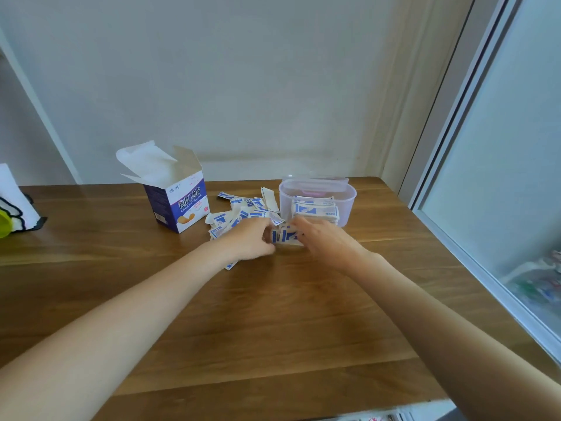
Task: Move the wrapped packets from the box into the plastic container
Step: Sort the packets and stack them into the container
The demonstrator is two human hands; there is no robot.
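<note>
An opened white-and-purple cardboard box (177,199) stands upright on the wooden table (273,314), flaps up. Several white-and-blue wrapped packets (239,212) lie loose between the box and a clear plastic container (346,205). The container holds a stack of packets (315,208). In front of the container, my left hand (249,241) and my right hand (328,241) hold a small bunch of packets (285,235) between them, from both sides, just above the table. One packet (230,265) peeks out under my left wrist.
The container's clear lid (315,180) lies behind it near the wall. A white, black and yellow-green object (15,208) sits at the table's left edge. A frosted sliding door (501,177) runs along the right.
</note>
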